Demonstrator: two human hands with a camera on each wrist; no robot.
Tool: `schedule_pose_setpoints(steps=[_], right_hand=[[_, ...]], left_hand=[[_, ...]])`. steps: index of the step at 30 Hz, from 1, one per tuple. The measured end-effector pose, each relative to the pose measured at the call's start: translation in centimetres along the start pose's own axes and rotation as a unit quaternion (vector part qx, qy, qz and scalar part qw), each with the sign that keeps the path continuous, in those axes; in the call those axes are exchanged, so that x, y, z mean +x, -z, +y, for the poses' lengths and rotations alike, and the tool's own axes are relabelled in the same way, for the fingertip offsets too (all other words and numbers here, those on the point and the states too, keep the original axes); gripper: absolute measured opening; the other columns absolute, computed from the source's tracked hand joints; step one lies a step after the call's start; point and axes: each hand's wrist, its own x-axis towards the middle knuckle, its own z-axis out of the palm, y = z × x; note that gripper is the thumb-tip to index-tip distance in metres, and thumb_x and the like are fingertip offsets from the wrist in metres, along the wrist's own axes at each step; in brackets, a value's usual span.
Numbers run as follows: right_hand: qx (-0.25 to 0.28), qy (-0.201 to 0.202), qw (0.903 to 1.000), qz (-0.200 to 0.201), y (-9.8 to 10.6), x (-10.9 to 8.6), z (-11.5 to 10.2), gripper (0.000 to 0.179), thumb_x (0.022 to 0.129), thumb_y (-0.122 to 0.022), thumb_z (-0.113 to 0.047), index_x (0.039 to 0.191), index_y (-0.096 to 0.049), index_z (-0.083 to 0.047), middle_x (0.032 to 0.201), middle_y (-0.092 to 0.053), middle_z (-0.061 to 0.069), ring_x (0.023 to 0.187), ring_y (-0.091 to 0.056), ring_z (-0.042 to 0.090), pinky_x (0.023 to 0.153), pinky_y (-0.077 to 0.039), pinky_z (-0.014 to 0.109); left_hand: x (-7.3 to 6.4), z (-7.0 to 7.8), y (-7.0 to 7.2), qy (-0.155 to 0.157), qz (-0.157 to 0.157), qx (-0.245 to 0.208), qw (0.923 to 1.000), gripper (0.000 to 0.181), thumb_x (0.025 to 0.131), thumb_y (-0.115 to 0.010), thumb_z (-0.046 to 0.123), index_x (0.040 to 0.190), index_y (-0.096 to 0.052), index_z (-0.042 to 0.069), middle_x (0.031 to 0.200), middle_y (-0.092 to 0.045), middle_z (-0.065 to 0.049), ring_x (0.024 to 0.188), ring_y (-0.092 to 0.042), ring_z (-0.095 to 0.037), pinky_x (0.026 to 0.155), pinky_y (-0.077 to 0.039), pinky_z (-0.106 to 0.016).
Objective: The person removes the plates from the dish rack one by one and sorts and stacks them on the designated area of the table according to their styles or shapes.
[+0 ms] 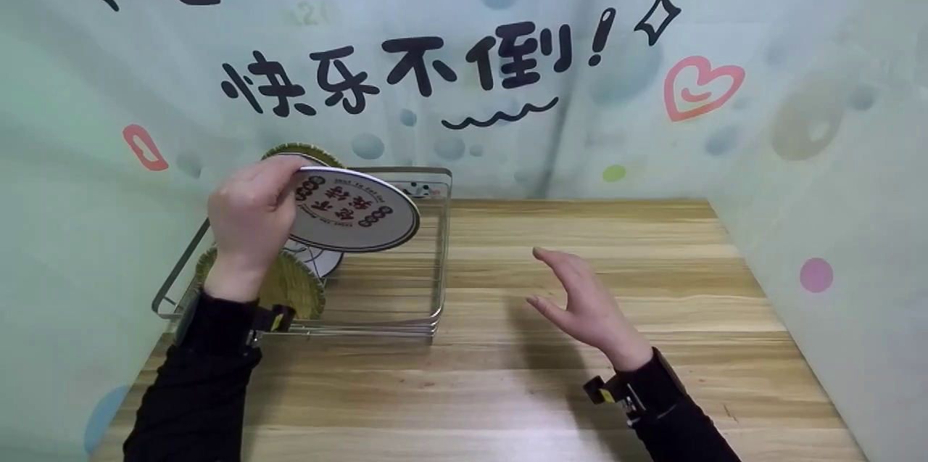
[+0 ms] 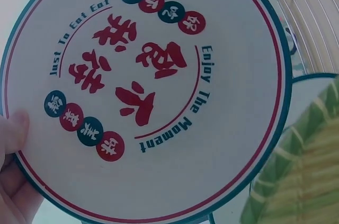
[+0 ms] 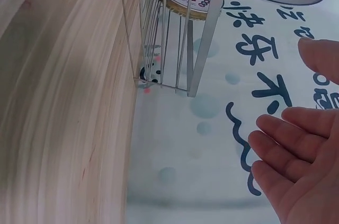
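Observation:
My left hand (image 1: 250, 212) pinches the edge of a round white plate (image 1: 348, 230) and holds it tilted above a wire basket (image 1: 440, 266). Red characters and a dark rim mark the plate; the left wrist view shows a thumb (image 2: 17, 131) lying over its edge. Beneath that hand, a round woven tray (image 1: 293, 288) with a green edge and another white plate (image 1: 325, 259) sit in the basket, partly hidden. My right hand (image 1: 591, 310) is over the table to the right of the basket, palm turned inward, fingers extended and holding nothing.
The basket stands at the left of the wooden table (image 1: 580, 230). A second woven tray (image 1: 308, 150) shows at its back, behind the raised plate. A pale printed curtain (image 1: 507, 143) hangs behind the table and along both sides.

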Motion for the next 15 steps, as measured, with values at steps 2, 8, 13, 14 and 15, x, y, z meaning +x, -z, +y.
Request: schedule_pose_setpoints(steps=[2,8,13,14,15], right_hand=[[0.004,0.001,1.0,0.001,-0.07,0.07,-0.08,0.063,0.087,-0.076,-0.02,0.14,-0.049,0.004,0.135,-0.056,0.019,0.125,-0.051,0.034,0.106,-0.041,0.048],[0.009,0.006,0.9999,0.006,-0.28,0.19,-0.18,0.063,0.087,-0.076,-0.019,0.139,-0.05,0.004,0.134,-0.057,0.018,0.124,-0.052,0.034,0.105,-0.042,0.048],[0.011,0.016,0.9997,0.015,-0.52,0.27,-0.22,0.063,0.086,-0.076,-0.018,0.139,-0.049,0.004,0.134,-0.057,0.017,0.123,-0.053,0.034,0.104,-0.042,0.049],[0.013,0.018,0.9996,0.016,-0.57,0.28,-0.23,0.063,0.086,-0.076,-0.017,0.139,-0.049,0.005,0.134,-0.057,0.017,0.123,-0.053,0.034,0.104,-0.042,0.049],[0.016,0.019,0.9995,0.017,-0.61,0.27,-0.24,0.063,0.086,-0.076,-0.017,0.139,-0.049,0.004,0.134,-0.057,0.017,0.123,-0.052,0.034,0.104,-0.042,0.049]], left_hand=[[0.11,0.17,-0.06,0.009,0.004,-0.002,1.0,0.013,0.085,-0.07,-0.007,0.091,-0.075,0.004,0.094,-0.075,-0.009,0.075,-0.071,-0.03,0.069,-0.058,-0.046],[0.34,0.5,-0.14,0.041,0.012,-0.003,0.9991,0.015,0.086,-0.068,-0.008,0.092,-0.076,0.004,0.093,-0.076,-0.008,0.078,-0.072,-0.027,0.071,-0.057,-0.041],[0.25,0.77,-0.23,0.071,0.025,0.001,0.9972,0.014,0.085,-0.069,-0.006,0.09,-0.076,0.005,0.089,-0.076,-0.008,0.072,-0.071,-0.025,0.07,-0.05,-0.019],[0.25,0.84,-0.24,0.076,0.028,0.0,0.9967,0.013,0.085,-0.07,-0.005,0.09,-0.076,0.005,0.089,-0.076,-0.007,0.072,-0.07,-0.025,0.071,-0.047,-0.014],[0.26,0.91,-0.25,0.082,0.03,-0.007,0.9961,0.014,0.085,-0.07,-0.006,0.09,-0.077,0.005,0.089,-0.076,-0.007,0.072,-0.071,-0.025,0.072,-0.045,-0.011]])
